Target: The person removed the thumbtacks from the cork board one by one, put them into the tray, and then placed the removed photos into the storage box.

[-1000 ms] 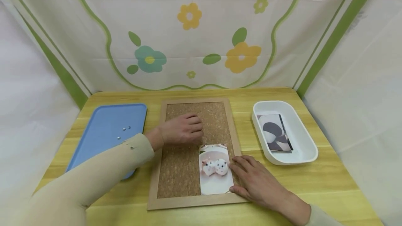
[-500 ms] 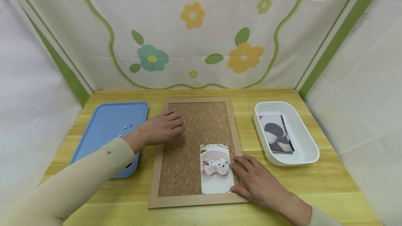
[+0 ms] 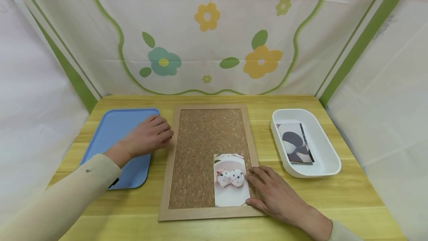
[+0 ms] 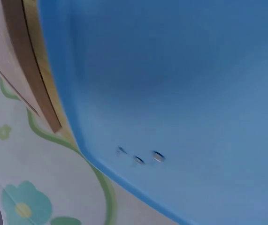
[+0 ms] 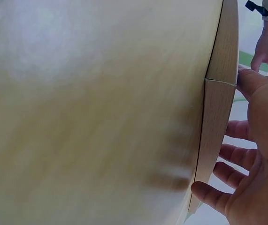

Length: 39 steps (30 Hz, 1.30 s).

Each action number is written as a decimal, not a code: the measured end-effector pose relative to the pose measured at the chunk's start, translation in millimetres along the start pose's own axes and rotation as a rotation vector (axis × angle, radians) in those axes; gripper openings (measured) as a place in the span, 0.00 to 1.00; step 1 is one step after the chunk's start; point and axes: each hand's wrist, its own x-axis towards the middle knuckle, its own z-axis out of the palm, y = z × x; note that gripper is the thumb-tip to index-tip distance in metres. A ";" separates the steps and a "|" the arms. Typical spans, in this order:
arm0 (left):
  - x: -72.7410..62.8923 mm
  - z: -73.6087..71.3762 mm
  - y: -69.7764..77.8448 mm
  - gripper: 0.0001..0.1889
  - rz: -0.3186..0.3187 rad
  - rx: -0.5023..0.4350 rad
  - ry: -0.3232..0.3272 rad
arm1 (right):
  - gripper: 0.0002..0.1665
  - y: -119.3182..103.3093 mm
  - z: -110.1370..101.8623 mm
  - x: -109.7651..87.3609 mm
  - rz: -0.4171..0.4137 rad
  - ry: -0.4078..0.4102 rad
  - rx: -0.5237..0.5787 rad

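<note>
My left hand (image 3: 147,137), fingers loosely bent and holding nothing visible, hovers over the right edge of the blue tray (image 3: 110,133). Several small silvery thumbtacks (image 4: 158,155) lie in that tray in the left wrist view; in the head view the hand and forearm hide them. A photo (image 3: 230,194) of two white animal-shaped figures lies in the lower right corner of the framed corkboard (image 3: 197,140). My right hand (image 3: 279,194) rests on the board's right frame, fingertips at the photo's edge. In the right wrist view its fingers (image 5: 211,194) spread along the frame's side.
A white plastic bin (image 3: 326,155) stands on the right of the wooden table (image 3: 214,230), holding dark-and-light photos (image 3: 294,144). The corkboard sits between tray and bin. A flowered cloth (image 3: 214,40) hangs behind the table, with pale cloth at both sides.
My left hand has moved left from above the corkboard to the blue tray, covering the thumbtacks in the head view. The right hand and the photo have stayed put.
</note>
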 end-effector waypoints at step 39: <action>-137.4 -23.4 -31.7 0.36 -0.386 0.001 -0.101 | 0.41 2.1 3.9 -0.3 0.001 0.004 0.018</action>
